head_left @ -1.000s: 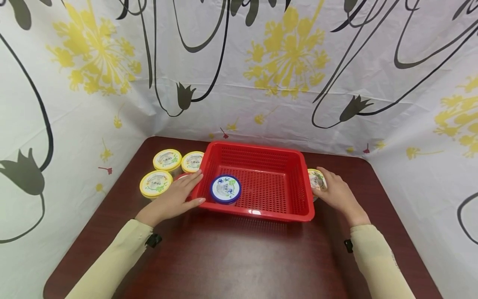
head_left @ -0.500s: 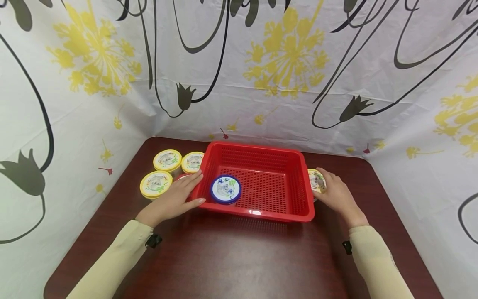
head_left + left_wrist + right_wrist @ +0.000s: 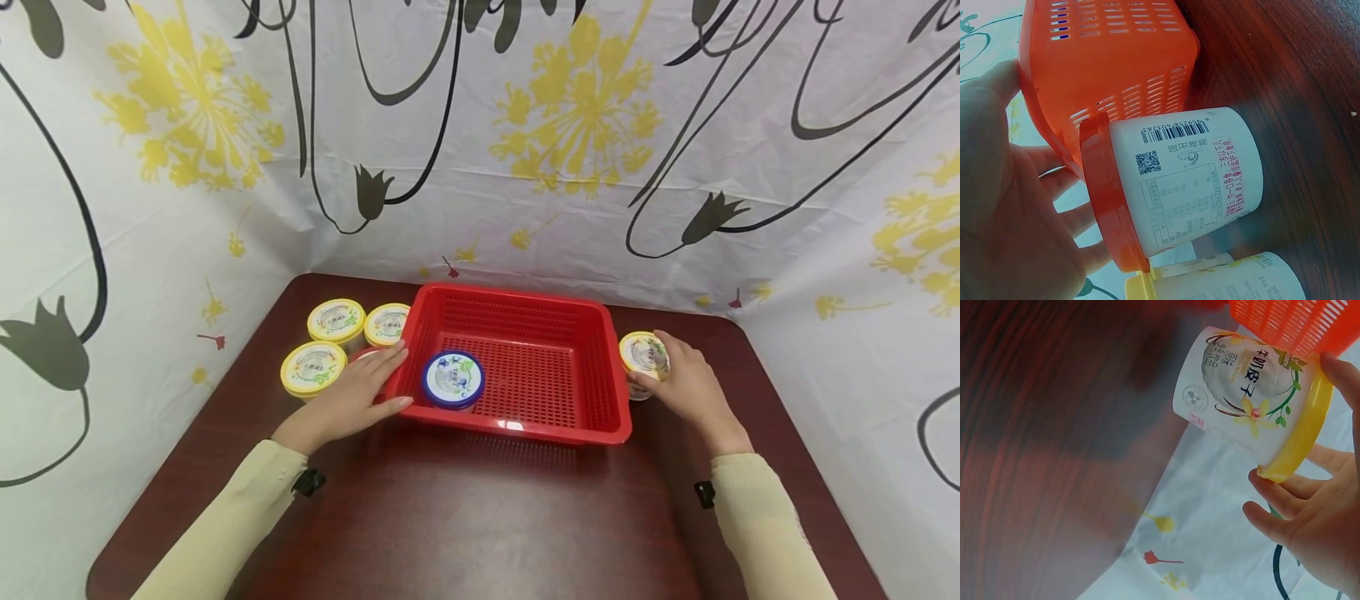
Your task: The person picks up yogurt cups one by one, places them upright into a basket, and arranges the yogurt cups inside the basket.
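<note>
My right hand (image 3: 693, 387) pinches the yellow lid of a white paper tub (image 3: 1254, 394) between thumb and fingers, just right of the red plastic basket (image 3: 517, 429). In the right wrist view, printed lettering and a flower mark the tub's side. My left hand (image 3: 348, 400) lies along the basket's left rim, fingers extended and thumb at the front corner. Below and beside that hand, a red-lidded tub (image 3: 1179, 181) stands against the basket, mostly hidden in the head view. Inside the basket, toward the front left, sits a blue-lidded tub (image 3: 453, 380).
Left of the basket stand three yellow-lidded tubs, with one (image 3: 313, 368) in front and another (image 3: 336, 322) behind. Everything rests on a dark red wooden table (image 3: 495, 517). A white flower-printed sheet (image 3: 480, 150) hangs around its back and sides.
My right hand and the yellow-lidded tub have shifted slightly right and away from the basket's side, so more of the lid shows. The left hand and basket stay put.
</note>
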The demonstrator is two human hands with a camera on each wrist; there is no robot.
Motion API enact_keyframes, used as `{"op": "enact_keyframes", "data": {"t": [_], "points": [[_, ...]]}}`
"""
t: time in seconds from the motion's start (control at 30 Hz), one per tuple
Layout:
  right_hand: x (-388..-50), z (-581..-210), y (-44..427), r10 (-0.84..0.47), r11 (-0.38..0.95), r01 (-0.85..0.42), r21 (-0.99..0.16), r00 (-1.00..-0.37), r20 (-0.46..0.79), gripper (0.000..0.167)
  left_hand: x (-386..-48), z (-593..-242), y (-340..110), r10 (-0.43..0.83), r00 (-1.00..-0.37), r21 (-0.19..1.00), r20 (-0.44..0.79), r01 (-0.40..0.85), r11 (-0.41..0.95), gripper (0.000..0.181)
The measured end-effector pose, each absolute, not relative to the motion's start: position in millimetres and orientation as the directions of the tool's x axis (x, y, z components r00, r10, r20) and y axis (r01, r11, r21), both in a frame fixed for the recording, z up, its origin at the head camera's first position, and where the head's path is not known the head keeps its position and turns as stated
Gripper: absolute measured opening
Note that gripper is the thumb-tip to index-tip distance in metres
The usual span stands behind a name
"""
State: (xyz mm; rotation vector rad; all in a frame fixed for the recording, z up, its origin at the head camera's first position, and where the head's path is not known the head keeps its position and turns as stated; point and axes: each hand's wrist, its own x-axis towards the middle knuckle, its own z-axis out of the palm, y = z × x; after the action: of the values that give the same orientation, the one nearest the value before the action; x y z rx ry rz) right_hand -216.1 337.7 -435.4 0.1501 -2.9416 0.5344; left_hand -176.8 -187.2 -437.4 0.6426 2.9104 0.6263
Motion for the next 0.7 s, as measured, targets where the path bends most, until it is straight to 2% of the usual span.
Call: {"op": "enact_keyframes", "data": {"t": [0.7], "points": [[-213,-397,338,-0.035,0.926,-0.117,-0.358,-0.973,0.227,0.093,-177,-438,-187,0.421,-0.907,0.41,-0.013,0.379,0.829,0.093]]}}
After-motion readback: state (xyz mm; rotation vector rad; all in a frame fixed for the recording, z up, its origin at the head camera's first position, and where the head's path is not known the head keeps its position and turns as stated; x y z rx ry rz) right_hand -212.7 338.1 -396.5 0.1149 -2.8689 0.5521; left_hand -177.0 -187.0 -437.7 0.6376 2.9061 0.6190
